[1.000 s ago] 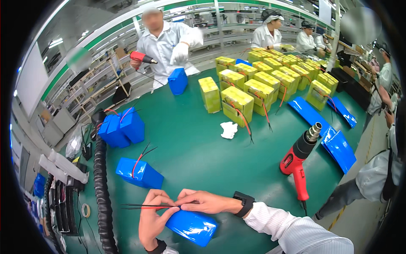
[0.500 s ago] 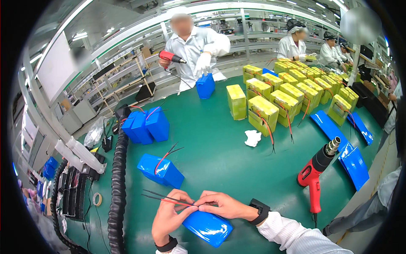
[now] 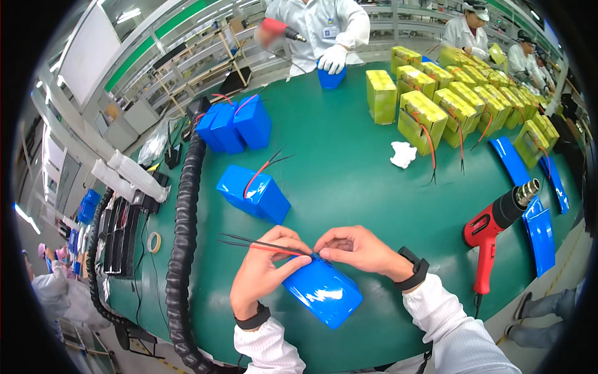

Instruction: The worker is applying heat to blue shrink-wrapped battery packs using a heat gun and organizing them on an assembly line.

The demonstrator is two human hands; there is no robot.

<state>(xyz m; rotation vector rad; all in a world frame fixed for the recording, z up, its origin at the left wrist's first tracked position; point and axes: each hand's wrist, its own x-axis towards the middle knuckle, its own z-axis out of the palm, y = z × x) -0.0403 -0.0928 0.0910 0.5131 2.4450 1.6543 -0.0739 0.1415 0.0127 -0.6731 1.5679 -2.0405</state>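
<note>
While the left hand (image 3: 265, 274) keeps its leads (image 3: 256, 245) pinched tight between thumb and forefinger, the right hand (image 3: 361, 252) has parted slightly from it, fingertips nearly together at the far end of the blue-wrapped battery pack (image 3: 327, 296); whether they grip anything, I cannot tell, so the left seems to steady the leads alone. The pack lies near, on the green workbench (image 3: 349, 181), a red heat gun (image 3: 489, 234) to its right; far across, a co-worker's gloved hand (image 3: 332, 59) rests on another blue pack (image 3: 331, 80).

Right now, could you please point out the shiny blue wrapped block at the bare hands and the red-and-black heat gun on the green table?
Shiny blue wrapped block (image 3: 322, 293), head view: its glossy upper face.
Red-and-black heat gun (image 3: 488, 232), head view: its red body.
</note>
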